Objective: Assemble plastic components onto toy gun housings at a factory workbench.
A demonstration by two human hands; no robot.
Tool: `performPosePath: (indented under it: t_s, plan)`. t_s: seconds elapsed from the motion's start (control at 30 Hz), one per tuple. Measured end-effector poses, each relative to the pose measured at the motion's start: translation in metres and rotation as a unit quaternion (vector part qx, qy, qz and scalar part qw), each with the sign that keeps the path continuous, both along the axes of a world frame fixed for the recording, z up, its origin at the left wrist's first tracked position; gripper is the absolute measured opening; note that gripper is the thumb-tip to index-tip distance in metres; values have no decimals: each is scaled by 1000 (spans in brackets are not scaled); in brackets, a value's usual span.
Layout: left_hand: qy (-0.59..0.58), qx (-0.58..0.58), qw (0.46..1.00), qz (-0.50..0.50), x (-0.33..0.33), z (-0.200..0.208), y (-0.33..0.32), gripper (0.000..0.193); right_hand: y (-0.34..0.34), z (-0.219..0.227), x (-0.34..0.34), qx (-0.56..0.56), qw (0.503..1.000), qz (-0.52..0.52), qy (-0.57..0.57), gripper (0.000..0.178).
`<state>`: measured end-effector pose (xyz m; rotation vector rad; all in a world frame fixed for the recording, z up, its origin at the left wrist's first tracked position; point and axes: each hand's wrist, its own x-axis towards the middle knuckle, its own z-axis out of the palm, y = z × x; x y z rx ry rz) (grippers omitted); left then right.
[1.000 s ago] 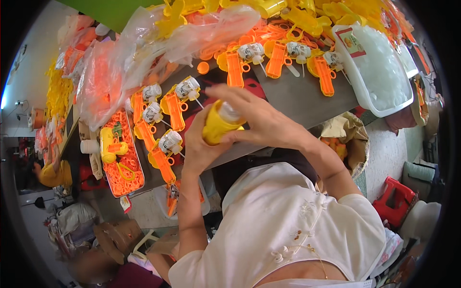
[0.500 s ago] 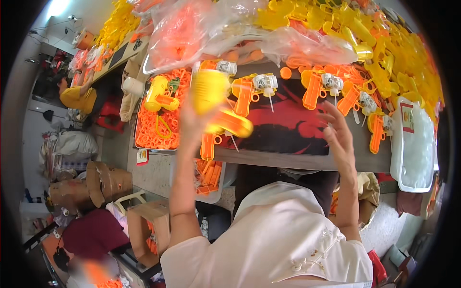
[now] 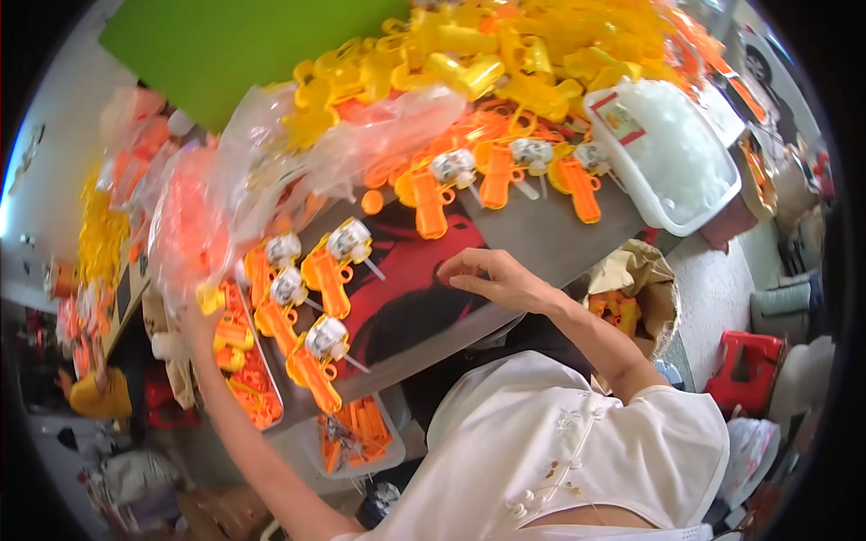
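- Left hand [image 3: 193, 325]: at the surface's [image 3: 559, 242] left edge, over the outer rim side of the orange tray [image 3: 263, 359]; blurred, fingers partly hidden, cannot tell if clamped or just touching.
- Yellow piece [image 3: 210, 298]: right at left hand's fingertips, at the tray's far end; whether gripped, cannot tell.
- More yellow toys [image 3: 234, 336] in tray, just beside left hand, on its right, lying on orange parts.
- Right hand [image 3: 494, 276]: above the surface, close to its front edge, right of the middle; fingers bent, thumb and fingertips apart, empty. Well apart from left hand and yellow piece.
- Red-black mat [image 3: 406, 248]: on the surface, left of and partly under right hand.
- Four orange guns [image 3: 327, 281] with clear-and-white tops: on the surface between tray and mat, in a slanting cluster reaching the front edge; nearest toys to left hand outside the tray.
- Three similar guns [image 3: 431, 206] in a row further back, beyond right hand.
- Orange cap [image 3: 373, 201]: beyond mat, near the row.
- Plastic bags [image 3: 262, 135]: surface's far left corner; yellow heap [image 3: 451, 68] along far edge.
- White tub [image 3: 722, 185] with clear parts: right end.
- Bin [image 3: 394, 451] of orange parts: below front edge, left side.
- Paper bag [image 3: 663, 284]: below front edge, right side.
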<state>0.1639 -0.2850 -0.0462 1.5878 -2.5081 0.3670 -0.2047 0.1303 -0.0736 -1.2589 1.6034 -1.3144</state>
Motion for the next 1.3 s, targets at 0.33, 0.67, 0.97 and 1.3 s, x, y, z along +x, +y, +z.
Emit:
performPosePath:
  t_s: [0.33, 0.67, 0.97, 1.3]
  plan:
    - [330, 96, 863, -370, -219, -11, 233, 37, 7, -15, -53, 2, 992, -118, -37, 21]
    - [214, 137, 874, -413, -311, -87, 247, 72, 10, -3, -99, -45, 951, -175, 250, 24]
    - [210, 174, 877, -396, -241, -64, 275, 69, -39, -13, -258, 200, 695, -294, 625, 20]
    - [411, 252, 811, -332, -194, -35, 294, 63, -6, 40, -129, -185, 901, -359, 156, 18]
